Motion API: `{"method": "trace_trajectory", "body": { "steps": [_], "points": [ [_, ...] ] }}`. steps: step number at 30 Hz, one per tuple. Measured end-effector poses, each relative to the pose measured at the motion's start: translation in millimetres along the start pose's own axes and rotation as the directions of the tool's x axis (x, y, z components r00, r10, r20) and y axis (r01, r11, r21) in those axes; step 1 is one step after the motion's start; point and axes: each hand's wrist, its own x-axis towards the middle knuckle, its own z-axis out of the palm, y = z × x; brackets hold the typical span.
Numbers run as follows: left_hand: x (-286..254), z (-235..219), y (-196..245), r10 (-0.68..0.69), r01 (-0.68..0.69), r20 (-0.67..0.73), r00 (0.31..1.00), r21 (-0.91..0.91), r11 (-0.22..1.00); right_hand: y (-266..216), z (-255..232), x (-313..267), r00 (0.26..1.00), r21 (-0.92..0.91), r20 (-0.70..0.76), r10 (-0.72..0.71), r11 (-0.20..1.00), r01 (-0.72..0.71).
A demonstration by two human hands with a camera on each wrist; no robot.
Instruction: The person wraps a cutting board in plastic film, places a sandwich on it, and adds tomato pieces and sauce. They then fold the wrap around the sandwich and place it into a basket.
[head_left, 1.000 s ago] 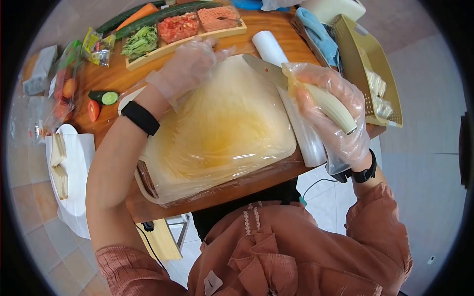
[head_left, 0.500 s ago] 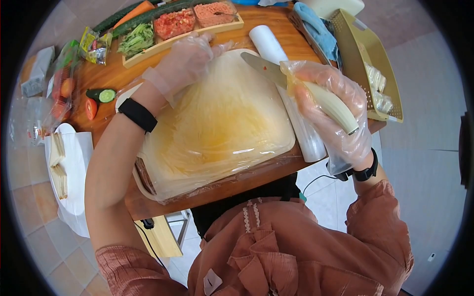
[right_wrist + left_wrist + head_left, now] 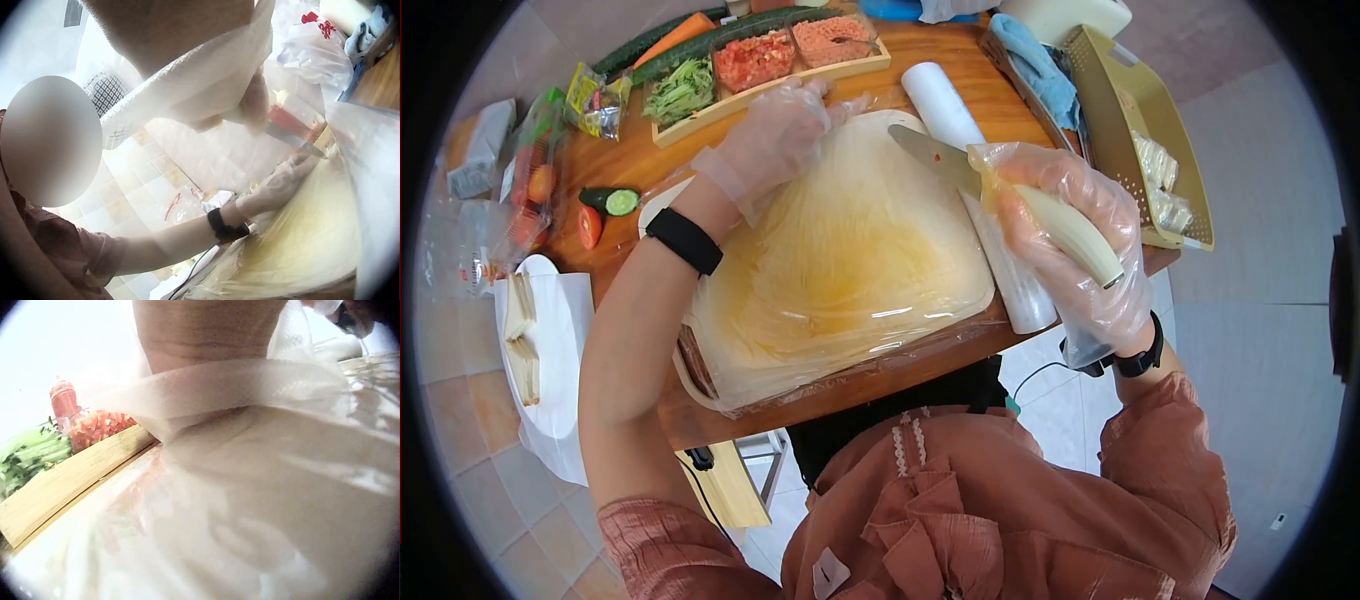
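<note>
A pale cutting board (image 3: pixel 678 372) lies under clear plastic wrap (image 3: pixel 840 270), with a yellowish smear across its middle. My gloved left hand (image 3: pixel 775 135) grips the wrap at the far left edge, and creases fan out from there towards me. In the right wrist view that same left hand (image 3: pixel 272 190) appears beside the stretched film. My gloved right hand (image 3: pixel 1080 225) holds a knife (image 3: pixel 935 157) by its thick pale handle, above the board's right side. The blade points left and carries a small red bit.
Behind the board stands a wooden tray (image 3: pixel 770 95) with shredded cucumber, chopped red pieces and orange crumbs. A roll of plastic film (image 3: pixel 940 100) lies along the right. Farther right is a yellow basket (image 3: pixel 1135 150). A cut cucumber (image 3: pixel 612 200) and tomato piece (image 3: pixel 589 227) lie left.
The knife in my right hand has come slightly nearer my body. My left hand keeps its place at the board's far edge.
</note>
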Motion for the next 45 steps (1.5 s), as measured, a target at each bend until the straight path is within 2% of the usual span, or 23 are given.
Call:
{"method": "trace_trajectory", "body": {
  "steps": [4, 6, 13, 15, 22, 27, 34, 36, 39, 45],
  "points": [
    [-0.7, 4.9, -1.5, 0.002, -0.003, -0.024, 1.000, -0.023, 1.000, 3.1, -0.1, -1.1, 0.999, -0.042, -0.001, -0.051, 0.998, 0.051],
    [-0.8, 9.9, -3.7, 0.076, -0.069, -0.181, 0.981, 0.046, 0.997, 0.4, -0.1, -2.3, 1.000, -0.010, 0.000, -0.029, 1.000, 0.029],
    [-0.6, 9.7, -3.6, 0.073, -0.068, -0.187, 0.980, 0.030, 0.997, -0.3, -0.8, -6.7, 1.000, 0.015, 0.002, 0.001, 1.000, -0.001],
    [-0.2, 7.3, -3.1, 0.020, -0.021, -0.058, 0.998, -0.007, 1.000, -3.2, -2.7, -7.8, 1.000, 0.014, 0.009, 0.001, 1.000, -0.001],
    [-1.1, 5.5, -2.4, 0.046, -0.042, -0.085, 0.995, 0.039, 0.998, -4.3, -4.7, -10.9, 0.999, -0.005, 0.014, -0.037, 0.999, 0.037],
    [-0.5, 5.6, -2.8, 0.044, -0.042, -0.097, 0.994, 0.016, 0.999, -8.5, -6.4, -14.2, 1.000, 0.027, 0.023, -0.001, 1.000, 0.000],
    [-0.6, 4.1, -1.9, 0.034, -0.033, -0.056, 0.998, 0.020, 0.999, -8.1, -7.9, -18.5, 1.000, 0.023, 0.006, -0.012, 1.000, 0.012],
    [-0.9, 6.0, -0.4, 0.031, -0.029, -0.146, 0.989, 0.020, 0.999, -8.3, -8.1, -19.2, 1.000, 0.003, 0.003, -0.030, 1.000, 0.030],
    [-0.1, 3.0, 0.6, 0.007, -0.009, -0.090, 0.996, -0.024, 1.000, -10.8, -9.2, -21.7, 1.000, 0.004, 0.007, -0.019, 1.000, 0.019],
    [0.2, 1.8, 1.0, 0.007, -0.007, -0.070, 0.998, 0.000, 1.000, -13.8, -11.9, -26.2, 1.000, 0.011, 0.018, 0.005, 1.000, -0.006]
  ]
}}
